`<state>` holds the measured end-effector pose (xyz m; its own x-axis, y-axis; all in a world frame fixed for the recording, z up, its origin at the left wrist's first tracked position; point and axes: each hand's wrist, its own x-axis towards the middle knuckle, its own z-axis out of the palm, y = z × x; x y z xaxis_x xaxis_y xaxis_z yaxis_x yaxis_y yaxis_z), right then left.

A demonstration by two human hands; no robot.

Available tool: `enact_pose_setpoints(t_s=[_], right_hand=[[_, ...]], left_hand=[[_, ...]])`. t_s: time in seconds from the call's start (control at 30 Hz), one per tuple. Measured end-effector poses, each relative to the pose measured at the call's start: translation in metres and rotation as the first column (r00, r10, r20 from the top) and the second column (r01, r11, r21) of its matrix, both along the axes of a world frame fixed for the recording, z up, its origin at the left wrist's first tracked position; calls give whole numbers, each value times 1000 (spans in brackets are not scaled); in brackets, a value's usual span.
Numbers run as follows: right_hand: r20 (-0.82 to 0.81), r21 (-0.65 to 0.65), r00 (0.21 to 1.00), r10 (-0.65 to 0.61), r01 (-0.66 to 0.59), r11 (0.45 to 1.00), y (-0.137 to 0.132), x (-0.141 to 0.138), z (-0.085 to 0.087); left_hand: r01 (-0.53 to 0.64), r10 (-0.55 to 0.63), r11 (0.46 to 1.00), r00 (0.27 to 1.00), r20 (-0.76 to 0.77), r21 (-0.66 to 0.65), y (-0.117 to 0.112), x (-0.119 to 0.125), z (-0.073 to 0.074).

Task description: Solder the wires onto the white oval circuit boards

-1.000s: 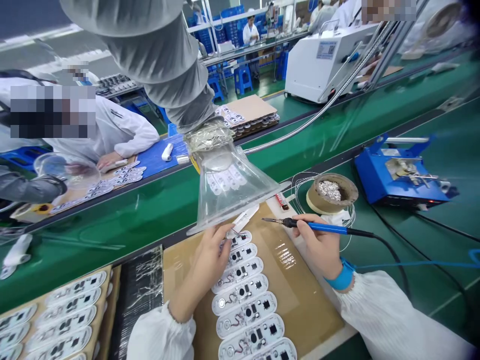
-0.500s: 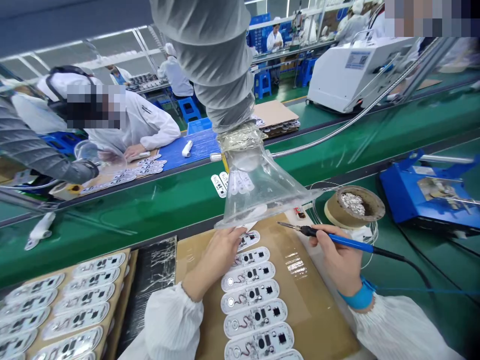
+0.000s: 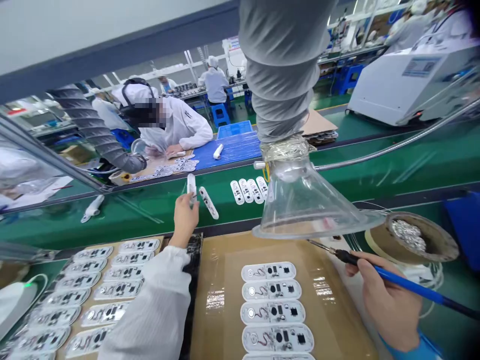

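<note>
My left hand (image 3: 185, 215) reaches over the green conveyor, its fingers closed round the near end of a white elongated casing (image 3: 191, 183). Just right of it lies another slim white casing (image 3: 209, 203). In my right hand (image 3: 393, 300) is a soldering iron (image 3: 416, 284) with a blue handle, its metal tip pointing left, near the rim of the clear fume hood (image 3: 300, 210). A column of white oval circuit-board panels (image 3: 276, 289) lies on the cardboard sheet (image 3: 215, 280) in front of me.
At left, more panels (image 3: 118, 289) lie in two columns on cardboard. Several panels (image 3: 247, 191) rest on the conveyor (image 3: 168, 200). A round tub (image 3: 390, 242) of silvery wire stands right. The grey duct (image 3: 285, 70) hangs ahead; a co-worker (image 3: 176, 120) sits across.
My left hand has moved left and forward from beneath the fume hood to the conveyor. My right hand still holds the soldering iron. The view has turned left.
</note>
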<state>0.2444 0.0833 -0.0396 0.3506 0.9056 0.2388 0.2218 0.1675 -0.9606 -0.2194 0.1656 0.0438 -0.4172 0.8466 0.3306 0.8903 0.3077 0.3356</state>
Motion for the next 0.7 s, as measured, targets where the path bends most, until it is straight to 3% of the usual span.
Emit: enact_pose_setpoints(t_s=[0.1,0.27,0.43,0.53,0.7], right_hand=[[57,-2,998,0,1,1000,0,1,-5],[134,13,991,-3,2,1000,2,3,-9],[189,23,982,-12,8,1000,1,3,-6],[211,53,976,-45,35,998,2,3,-4],[208,35,978,-25,18,999,2,3,-6]], left_hand=[[-5,4,1000,999,-37,-15,21,2,-6],[251,-261,953,964,-44,-168,71,37,-24],[264,-287,915,957,-35,-305,119,44,-30],[255,-288,893,957,-35,-371,130,36,-30],[312,-363,841,931,-33,-442,129,23,-28]])
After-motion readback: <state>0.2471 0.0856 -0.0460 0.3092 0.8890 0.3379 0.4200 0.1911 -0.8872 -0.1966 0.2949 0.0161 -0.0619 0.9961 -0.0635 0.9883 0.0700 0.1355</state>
